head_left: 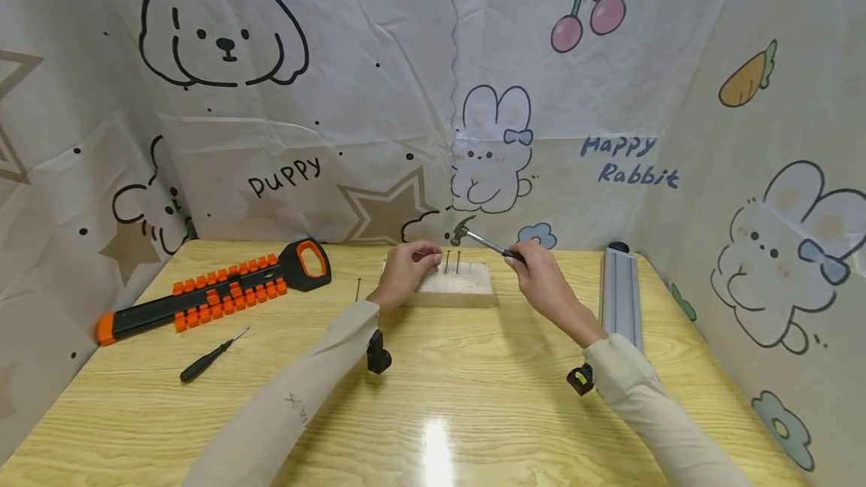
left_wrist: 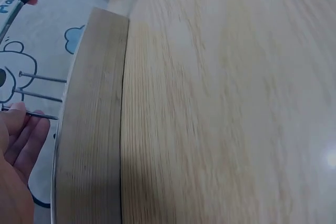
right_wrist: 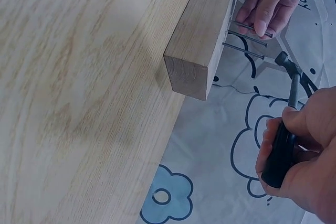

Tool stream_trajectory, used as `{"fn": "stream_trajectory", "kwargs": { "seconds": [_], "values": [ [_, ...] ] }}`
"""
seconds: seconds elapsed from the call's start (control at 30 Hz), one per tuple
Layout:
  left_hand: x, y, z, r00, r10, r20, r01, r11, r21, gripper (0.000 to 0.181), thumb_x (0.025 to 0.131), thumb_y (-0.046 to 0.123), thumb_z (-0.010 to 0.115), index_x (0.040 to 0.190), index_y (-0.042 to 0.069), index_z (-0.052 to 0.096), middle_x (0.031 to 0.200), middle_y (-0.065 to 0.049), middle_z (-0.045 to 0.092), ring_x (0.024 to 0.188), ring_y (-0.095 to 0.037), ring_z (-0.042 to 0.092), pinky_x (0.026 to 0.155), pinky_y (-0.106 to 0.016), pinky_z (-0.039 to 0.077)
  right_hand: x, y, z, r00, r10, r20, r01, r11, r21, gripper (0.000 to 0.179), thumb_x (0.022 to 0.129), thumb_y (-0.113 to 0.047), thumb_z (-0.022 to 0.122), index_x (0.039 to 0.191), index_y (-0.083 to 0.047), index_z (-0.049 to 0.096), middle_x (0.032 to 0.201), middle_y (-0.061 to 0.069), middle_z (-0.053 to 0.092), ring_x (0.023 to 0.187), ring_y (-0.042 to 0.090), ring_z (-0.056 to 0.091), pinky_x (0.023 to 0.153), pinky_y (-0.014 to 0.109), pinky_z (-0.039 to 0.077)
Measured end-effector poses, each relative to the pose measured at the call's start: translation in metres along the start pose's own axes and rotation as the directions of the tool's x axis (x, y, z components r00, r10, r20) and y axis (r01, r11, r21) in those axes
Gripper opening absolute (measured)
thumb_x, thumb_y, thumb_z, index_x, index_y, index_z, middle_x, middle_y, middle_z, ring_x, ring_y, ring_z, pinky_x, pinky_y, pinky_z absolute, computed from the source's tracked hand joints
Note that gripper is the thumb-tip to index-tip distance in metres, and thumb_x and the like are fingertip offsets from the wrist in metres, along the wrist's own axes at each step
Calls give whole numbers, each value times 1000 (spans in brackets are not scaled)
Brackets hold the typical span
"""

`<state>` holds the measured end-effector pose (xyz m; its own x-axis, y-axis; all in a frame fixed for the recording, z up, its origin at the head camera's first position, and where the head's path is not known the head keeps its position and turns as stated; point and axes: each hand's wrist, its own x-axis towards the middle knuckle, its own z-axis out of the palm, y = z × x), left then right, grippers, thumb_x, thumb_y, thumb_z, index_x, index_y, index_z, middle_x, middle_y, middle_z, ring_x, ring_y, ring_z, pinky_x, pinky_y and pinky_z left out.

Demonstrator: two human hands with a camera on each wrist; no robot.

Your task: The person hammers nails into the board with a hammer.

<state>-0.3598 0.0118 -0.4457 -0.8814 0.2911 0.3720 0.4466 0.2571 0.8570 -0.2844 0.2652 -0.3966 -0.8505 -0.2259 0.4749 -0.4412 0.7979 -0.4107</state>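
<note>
Printed cloth backs a wood-grain table; just below frame centre, a wooden block bears two upright nails. The right hand grips a hammer, head near their tops; the left hand, nearer the block, pinches a third nail upright, left of both.

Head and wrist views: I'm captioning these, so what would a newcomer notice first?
Probably the orange-and-black tool at the left of the table. Next, the hammer in the right grip, its head near two nails upright in the wooden block, while the left grip pinches a third nail.
</note>
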Motion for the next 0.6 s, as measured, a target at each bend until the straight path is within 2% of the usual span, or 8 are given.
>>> {"fn": "stream_trajectory", "kwargs": {
  "seconds": [0.33, 0.6],
  "values": [
    [-1, -4, 1, 999, 33, -8, -33, 999, 22, 14, 99, 4, 71, 109, -5, 77, 103, -16, 79, 93, -27, 75, 85, -33, 62, 1, 0, 2, 1000, -12, -1, 12, 1000, -3, 13, 105, -2, 61, 109, 8, 67, 100, 20, 67, 86, 31, 59, 73, 44, 52],
    [0, -7, 3, 998, 62, -10, -62, 998, 14, 15, 98, 5, 72, 108, -5, 77, 102, -15, 79, 91, -25, 75, 81, -27, 61, 2, 0, 4, 1000, 1, -3, -1, 1000, 3, 13, 105, -2, 61, 109, 8, 68, 101, 20, 67, 89, 32, 61, 75, 45, 53]
  ]
}}
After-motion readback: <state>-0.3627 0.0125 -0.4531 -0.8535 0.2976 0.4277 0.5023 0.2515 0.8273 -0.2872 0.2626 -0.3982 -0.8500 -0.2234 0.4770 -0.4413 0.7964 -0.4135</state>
